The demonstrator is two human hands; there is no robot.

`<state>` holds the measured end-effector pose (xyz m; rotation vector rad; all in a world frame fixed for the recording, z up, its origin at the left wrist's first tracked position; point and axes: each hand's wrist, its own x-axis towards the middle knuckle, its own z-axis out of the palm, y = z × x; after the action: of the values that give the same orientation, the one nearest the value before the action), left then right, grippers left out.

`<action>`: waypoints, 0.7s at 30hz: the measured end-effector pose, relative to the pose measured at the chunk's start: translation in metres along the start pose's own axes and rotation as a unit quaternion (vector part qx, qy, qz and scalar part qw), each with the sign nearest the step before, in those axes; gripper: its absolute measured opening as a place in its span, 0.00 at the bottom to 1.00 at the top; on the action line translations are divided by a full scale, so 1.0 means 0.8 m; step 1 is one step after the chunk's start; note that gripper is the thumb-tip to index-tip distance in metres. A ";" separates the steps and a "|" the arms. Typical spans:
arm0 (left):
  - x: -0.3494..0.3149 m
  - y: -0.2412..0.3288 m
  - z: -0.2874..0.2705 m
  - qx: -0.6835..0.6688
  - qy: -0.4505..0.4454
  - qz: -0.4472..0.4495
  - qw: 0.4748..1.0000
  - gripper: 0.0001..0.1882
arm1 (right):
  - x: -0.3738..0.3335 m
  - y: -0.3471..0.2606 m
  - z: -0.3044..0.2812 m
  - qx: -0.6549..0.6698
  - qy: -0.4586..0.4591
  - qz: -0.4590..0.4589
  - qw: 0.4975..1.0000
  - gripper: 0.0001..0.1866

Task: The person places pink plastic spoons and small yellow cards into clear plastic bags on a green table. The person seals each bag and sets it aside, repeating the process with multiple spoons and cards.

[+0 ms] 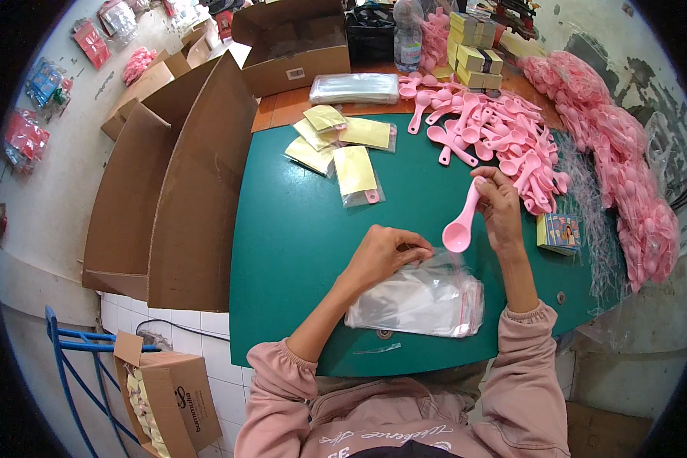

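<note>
A pink plastic spoon (459, 233) hangs bowl down from my right hand (499, 204), which pinches it by the handle end. My left hand (388, 253) has its fingertips closed on the upper edge of a clear plastic bag (444, 266). The spoon's bowl is just above that bag's edge. Under it lies a stack of clear bags (404, 307) on the green tabletop (282, 252). Farther off, a heap of loose pink spoons (504, 141) spreads over the far right. Several filled bags with pale yellow cards (355, 169) lie at the far left of the table.
To the right are a small stack of printed cards (559, 232) and a long plastic sack of pink spoons (626, 160). Behind stand a bundle of clear bags (355, 88), a bottle (408, 38) and yellow card stacks (477, 59). A tall open carton (198, 191) borders the table's left edge.
</note>
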<state>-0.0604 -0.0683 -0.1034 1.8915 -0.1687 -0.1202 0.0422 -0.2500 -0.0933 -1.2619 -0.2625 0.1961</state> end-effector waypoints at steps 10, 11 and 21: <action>0.012 -0.033 -0.022 -0.239 0.043 -0.043 0.969 0.09 | 0.002 0.014 -0.006 -0.349 0.019 -0.095 0.932 0.04; 0.012 -0.034 -0.027 -0.220 0.041 -0.040 0.974 0.13 | 0.001 0.011 0.001 -0.295 0.044 -0.133 0.945 0.04; 0.015 -0.033 -0.024 -0.224 0.067 -0.088 0.968 0.14 | -0.011 0.007 0.021 -0.197 0.006 -0.157 0.968 0.07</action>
<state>-0.0438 -0.0443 -0.1225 1.4539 0.1135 -0.1368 0.0286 -0.2354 -0.0947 -1.5935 -0.5049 -0.1445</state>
